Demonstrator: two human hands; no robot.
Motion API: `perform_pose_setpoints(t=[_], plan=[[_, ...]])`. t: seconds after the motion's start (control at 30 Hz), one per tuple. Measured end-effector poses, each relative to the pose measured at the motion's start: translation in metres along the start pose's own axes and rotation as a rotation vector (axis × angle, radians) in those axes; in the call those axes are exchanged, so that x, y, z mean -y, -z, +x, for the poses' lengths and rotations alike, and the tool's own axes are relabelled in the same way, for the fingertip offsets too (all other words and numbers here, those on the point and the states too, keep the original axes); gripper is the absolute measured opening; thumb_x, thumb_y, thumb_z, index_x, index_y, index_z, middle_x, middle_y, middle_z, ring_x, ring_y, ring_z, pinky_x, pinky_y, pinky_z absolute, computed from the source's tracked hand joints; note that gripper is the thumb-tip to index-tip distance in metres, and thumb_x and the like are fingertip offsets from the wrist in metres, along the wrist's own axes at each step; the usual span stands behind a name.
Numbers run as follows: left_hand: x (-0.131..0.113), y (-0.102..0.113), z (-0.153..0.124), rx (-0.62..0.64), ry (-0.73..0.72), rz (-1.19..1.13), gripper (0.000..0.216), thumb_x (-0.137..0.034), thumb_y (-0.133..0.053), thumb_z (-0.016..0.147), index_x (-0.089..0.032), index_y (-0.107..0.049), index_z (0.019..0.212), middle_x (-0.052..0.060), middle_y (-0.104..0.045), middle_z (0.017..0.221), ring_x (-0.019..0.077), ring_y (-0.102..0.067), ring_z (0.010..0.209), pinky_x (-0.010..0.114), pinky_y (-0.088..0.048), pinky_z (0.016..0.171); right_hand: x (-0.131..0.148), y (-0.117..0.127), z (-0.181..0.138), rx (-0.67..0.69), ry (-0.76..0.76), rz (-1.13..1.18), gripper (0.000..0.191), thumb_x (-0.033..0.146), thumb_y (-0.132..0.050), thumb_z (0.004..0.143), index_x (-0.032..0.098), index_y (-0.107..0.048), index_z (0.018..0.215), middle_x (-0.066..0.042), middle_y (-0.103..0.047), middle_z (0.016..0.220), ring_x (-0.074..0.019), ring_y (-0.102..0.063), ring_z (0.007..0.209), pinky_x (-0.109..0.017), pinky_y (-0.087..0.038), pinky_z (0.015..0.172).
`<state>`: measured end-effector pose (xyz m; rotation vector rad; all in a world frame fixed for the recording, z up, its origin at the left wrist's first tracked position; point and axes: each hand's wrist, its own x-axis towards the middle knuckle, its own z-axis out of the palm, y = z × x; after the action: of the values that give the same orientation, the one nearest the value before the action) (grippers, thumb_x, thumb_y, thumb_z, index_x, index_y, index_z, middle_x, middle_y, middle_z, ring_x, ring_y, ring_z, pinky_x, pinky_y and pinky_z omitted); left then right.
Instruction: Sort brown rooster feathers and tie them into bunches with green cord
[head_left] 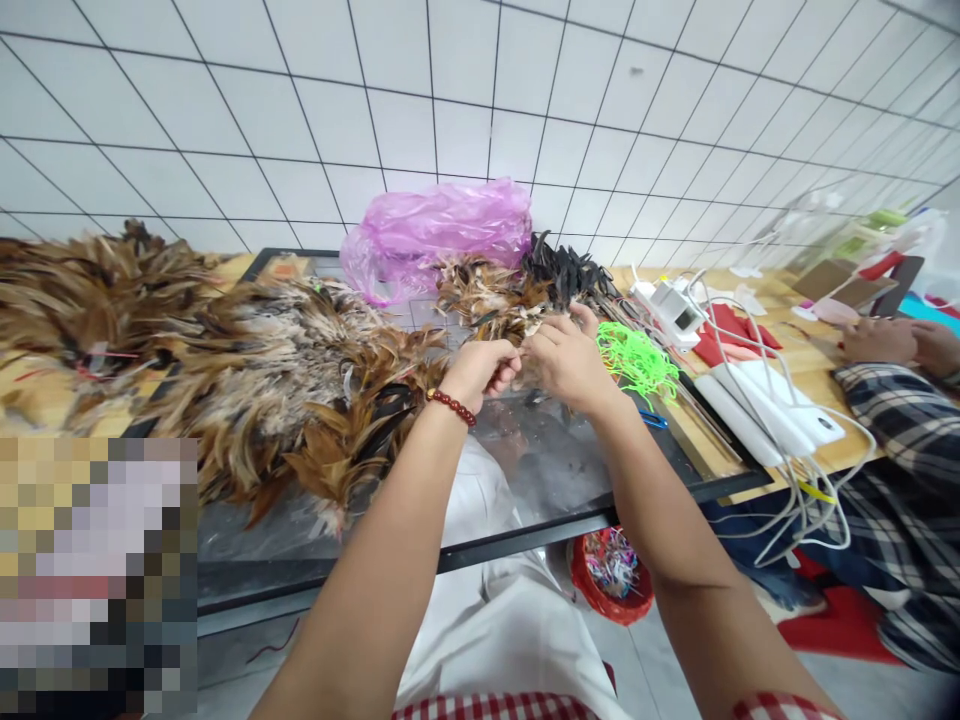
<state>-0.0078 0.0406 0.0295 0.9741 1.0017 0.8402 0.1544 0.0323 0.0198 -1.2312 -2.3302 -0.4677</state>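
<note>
My left hand (484,370), with a beaded bracelet at the wrist, is closed in a fist with its fingertips toward my right hand. My right hand (564,358) is closed too, its fingers pinched together. The two hands almost meet above the dark-framed glass tabletop (540,450); whatever they hold is too small or hidden to make out. Just behind them lies a small heap of brown feathers (487,295), with black feathers (562,272) beside it. A large pile of brown and pale feathers (285,370) spreads left of my left hand. Bright green cords (637,360) lie right of my right hand.
A pink plastic bag (442,235) rests against the tiled wall. White devices (772,405) and cables stand at the right, near another person's hands (885,342). A red basket (613,600) of scraps is below the table edge. More feathers (90,290) lie far left.
</note>
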Motion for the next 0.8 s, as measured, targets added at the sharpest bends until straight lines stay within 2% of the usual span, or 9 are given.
perform_pose_setpoints(t=[0.1, 0.2, 0.3, 0.4, 0.5, 0.6, 0.73, 0.77, 0.8], plan=[[0.003, -0.006, 0.001, -0.097, -0.248, -0.071, 0.021, -0.029, -0.069, 0.072, -0.013, -0.06, 0.061, -0.002, -0.05, 0.049, 0.0053, -0.041, 0.04, 0.018, -0.028, 0.039, 0.001, -0.006, 0.002, -0.058, -0.207, 0.287, 0.021, 0.021, -0.038, 0.09, 0.019, -0.056, 0.081, -0.004, -0.06, 0.078, -0.0192, -0.052, 0.082, -0.041, -0.034, 0.094], [0.004, -0.011, 0.003, -0.165, -0.434, -0.23, 0.023, -0.024, -0.08, 0.064, -0.014, -0.068, 0.081, 0.0, -0.065, 0.069, 0.0063, -0.054, 0.058, 0.017, -0.041, 0.053, 0.006, -0.012, 0.005, -0.102, -0.434, 0.847, 0.028, 0.042, -0.041, 0.092, 0.021, -0.051, 0.076, 0.0, -0.05, 0.068, -0.0155, -0.046, 0.065, -0.031, -0.038, 0.069], [0.005, -0.014, 0.005, -0.13, -0.459, -0.338, 0.03, -0.02, -0.079, 0.065, -0.016, -0.071, 0.094, -0.001, -0.067, 0.073, 0.0074, -0.057, 0.064, 0.018, -0.045, 0.06, 0.014, -0.015, 0.008, -0.065, -0.586, 1.369, 0.038, 0.058, -0.058, 0.08, 0.022, -0.05, 0.074, 0.004, -0.04, 0.062, -0.0128, -0.042, 0.059, -0.026, -0.037, 0.059], [0.007, -0.014, 0.005, -0.032, -0.391, -0.356, 0.027, -0.027, -0.077, 0.07, -0.015, -0.072, 0.094, -0.004, -0.056, 0.057, 0.0073, -0.052, 0.052, 0.019, -0.041, 0.049, 0.023, -0.017, 0.01, 0.019, -0.65, 1.628, 0.043, 0.06, -0.071, 0.068, 0.021, -0.051, 0.071, 0.005, -0.037, 0.058, -0.0115, -0.042, 0.057, -0.025, -0.037, 0.056], [0.009, -0.014, 0.002, -0.01, -0.343, -0.322, 0.02, -0.031, -0.075, 0.073, -0.014, -0.071, 0.083, -0.005, -0.049, 0.05, 0.0061, -0.047, 0.043, 0.019, -0.035, 0.04, 0.03, -0.018, 0.011, 0.058, -0.673, 1.737, 0.044, 0.06, -0.073, 0.066, 0.02, -0.054, 0.07, 0.006, -0.036, 0.055, -0.0106, -0.042, 0.055, -0.024, -0.036, 0.054], [0.009, -0.014, 0.002, 0.002, -0.301, -0.326, 0.016, -0.028, -0.073, 0.076, -0.014, -0.069, 0.077, -0.005, -0.047, 0.049, 0.0058, -0.045, 0.041, 0.018, -0.034, 0.038, 0.03, -0.013, 0.01, 0.103, -0.666, 1.729, 0.043, 0.058, -0.074, 0.067, 0.019, -0.056, 0.07, 0.007, -0.036, 0.052, -0.0096, -0.04, 0.052, -0.023, -0.037, 0.055], [0.003, -0.009, 0.006, -0.114, -0.315, -0.561, 0.013, -0.024, -0.063, 0.085, -0.016, -0.059, 0.076, -0.003, -0.054, 0.056, 0.0074, -0.055, 0.052, 0.018, -0.045, 0.051, 0.014, -0.003, 0.005, 0.306, -0.48, 1.497, 0.042, 0.058, -0.065, 0.077, 0.018, -0.058, 0.066, 0.002, -0.05, 0.058, -0.0112, -0.046, 0.058, -0.026, -0.04, 0.061], [0.001, -0.007, 0.007, -0.168, -0.331, -0.636, 0.014, -0.023, -0.06, 0.088, -0.017, -0.056, 0.075, -0.004, -0.054, 0.057, 0.0075, -0.057, 0.055, 0.019, -0.047, 0.055, 0.007, -0.002, 0.004, 0.314, -0.446, 1.407, 0.042, 0.056, -0.062, 0.081, 0.017, -0.059, 0.066, 0.0, -0.055, 0.062, -0.012, -0.049, 0.061, -0.026, -0.04, 0.064], [-0.001, -0.004, 0.008, -0.218, -0.342, -0.698, 0.016, -0.022, -0.056, 0.09, -0.017, -0.054, 0.075, -0.005, -0.052, 0.056, 0.0071, -0.057, 0.056, 0.019, -0.048, 0.058, 0.0, -0.002, 0.002, 0.262, -0.448, 1.302, 0.039, 0.053, -0.059, 0.084, 0.017, -0.061, 0.068, -0.001, -0.058, 0.066, -0.0128, -0.051, 0.064, -0.027, -0.041, 0.066]])
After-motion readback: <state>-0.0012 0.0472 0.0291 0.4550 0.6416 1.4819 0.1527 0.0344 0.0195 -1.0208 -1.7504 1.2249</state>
